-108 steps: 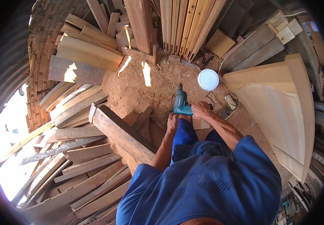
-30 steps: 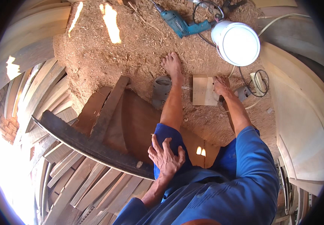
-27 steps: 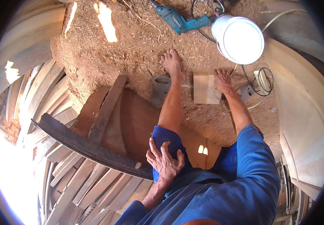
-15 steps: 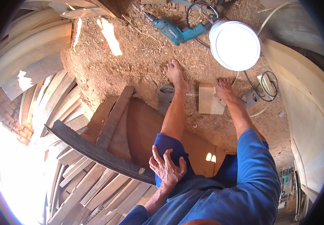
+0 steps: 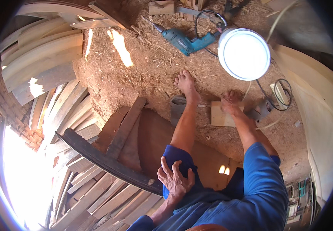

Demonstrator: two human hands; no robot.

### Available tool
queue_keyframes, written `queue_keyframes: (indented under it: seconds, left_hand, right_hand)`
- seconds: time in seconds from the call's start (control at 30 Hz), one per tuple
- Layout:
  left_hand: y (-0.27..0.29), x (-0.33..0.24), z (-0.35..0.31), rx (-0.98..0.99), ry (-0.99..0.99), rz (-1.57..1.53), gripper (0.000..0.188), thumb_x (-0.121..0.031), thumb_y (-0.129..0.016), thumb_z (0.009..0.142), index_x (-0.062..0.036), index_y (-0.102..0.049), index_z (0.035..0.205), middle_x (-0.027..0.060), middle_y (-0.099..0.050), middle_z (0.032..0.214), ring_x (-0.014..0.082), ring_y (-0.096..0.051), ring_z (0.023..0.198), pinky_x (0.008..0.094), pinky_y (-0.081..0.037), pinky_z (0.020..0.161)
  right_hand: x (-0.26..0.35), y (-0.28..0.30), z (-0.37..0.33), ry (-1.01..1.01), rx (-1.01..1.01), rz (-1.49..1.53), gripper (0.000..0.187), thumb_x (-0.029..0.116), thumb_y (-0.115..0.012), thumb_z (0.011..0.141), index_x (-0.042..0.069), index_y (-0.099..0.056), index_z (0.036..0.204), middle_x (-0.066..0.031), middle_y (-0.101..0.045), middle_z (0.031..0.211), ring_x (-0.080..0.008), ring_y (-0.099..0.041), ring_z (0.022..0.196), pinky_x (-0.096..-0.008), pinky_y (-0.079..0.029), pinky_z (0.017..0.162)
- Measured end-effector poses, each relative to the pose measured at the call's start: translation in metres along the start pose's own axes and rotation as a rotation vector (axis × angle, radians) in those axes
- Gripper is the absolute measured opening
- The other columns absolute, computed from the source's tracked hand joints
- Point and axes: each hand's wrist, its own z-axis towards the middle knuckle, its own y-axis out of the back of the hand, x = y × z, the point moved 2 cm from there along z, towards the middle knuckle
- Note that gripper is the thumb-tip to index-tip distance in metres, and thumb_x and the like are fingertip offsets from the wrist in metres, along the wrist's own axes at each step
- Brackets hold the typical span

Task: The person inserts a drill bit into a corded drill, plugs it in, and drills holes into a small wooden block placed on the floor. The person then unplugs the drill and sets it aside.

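My left hand [image 5: 176, 179] lies with spread, slightly bent fingers on my left knee, over the blue shorts, and holds nothing. My right arm reaches down to the ground between my feet. There my right hand [image 5: 229, 107] has its fingers bent over the far edge of a pale wooden block [image 5: 223, 117]; the hand overlaps my right foot, so part of the grip is hidden. Left of the block, beside my left foot [image 5: 186, 84], stands a grey can-like container [image 5: 178, 104]. A grey object [image 5: 261, 110] lies just right of the block, its kind unclear.
A teal power drill [image 5: 184, 41] lies on the shavings-covered ground, near a bright white round-topped container [image 5: 244, 54]. A black cord [image 5: 283, 94] coils at the right. Stacked boards [image 5: 39, 50] fill the left side. A dark curved timber [image 5: 108, 163] crosses beside my left leg.
The whole view has shifted slightly, so things sit lower and further right. The wooden block has moved a little under my right hand. My left hand stays on the knee.
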Motion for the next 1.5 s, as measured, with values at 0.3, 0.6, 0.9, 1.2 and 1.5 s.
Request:
queue_keyframes:
  seconds: [0.3,0.6,0.9,1.2,1.5]
  left_hand:
    - [0.012,-0.003,0.003,-0.025,-0.046,-0.012,0.049,-0.035,-0.069,0.074,-0.0137,-0.057,0.118,0.0295,-0.034,0.147,0.0496,-0.04,0.118,0.0597,-0.036,0.097]
    - [0.016,0.004,0.008,-0.028,-0.055,-0.119,0.047,-0.038,-0.067,0.075,-0.0145,-0.059,0.115,0.0268,-0.04,0.143,0.0499,-0.043,0.118,0.0586,-0.038,0.096]
    - [0.027,-0.001,0.014,-0.02,-0.051,-0.155,0.045,-0.036,-0.068,0.078,-0.01,-0.06,0.114,0.0214,-0.046,0.133,0.0455,-0.045,0.115,0.0552,-0.041,0.094]
    - [0.037,-0.005,0.015,-0.033,-0.049,-0.175,0.044,-0.035,-0.068,0.076,-0.0111,-0.06,0.113,0.0219,-0.043,0.139,0.0467,-0.044,0.116,0.0561,-0.041,0.092]
    - [0.035,-0.008,0.016,-0.004,-0.031,-0.186,0.045,-0.037,-0.068,0.076,-0.012,-0.06,0.113,0.0247,-0.039,0.143,0.0491,-0.043,0.118,0.058,-0.038,0.095]
  right_hand:
    - [0.047,0.034,-0.179,0.103,-0.012,0.148,0.015,0.016,-0.066,0.078,0.004,-0.074,0.082,-0.0178,-0.072,0.084,-0.0342,-0.072,0.085,-0.0462,-0.057,0.074]
    - [0.029,0.355,-0.387,0.096,-0.123,0.345,0.033,0.03,-0.076,0.073,0.0,-0.071,0.087,-0.02,-0.07,0.077,-0.0346,-0.071,0.075,-0.0418,-0.057,0.072]
    - [-0.003,0.553,-0.404,-0.193,-0.684,0.417,0.036,0.024,-0.077,0.073,0.001,-0.072,0.1,-0.0214,-0.072,0.087,-0.031,-0.072,0.08,-0.0405,-0.056,0.075]
    - [-0.093,0.621,-0.232,-0.313,-0.737,0.306,0.054,0.035,-0.073,0.071,-0.001,-0.067,0.111,-0.0215,-0.068,0.113,-0.0343,-0.065,0.107,-0.0415,-0.051,0.095]
    - [-0.128,0.617,-0.163,-0.36,-0.73,-0.007,0.061,0.022,-0.061,0.084,0.008,-0.05,0.142,-0.0134,-0.052,0.144,-0.0291,-0.049,0.133,-0.0401,-0.041,0.11]
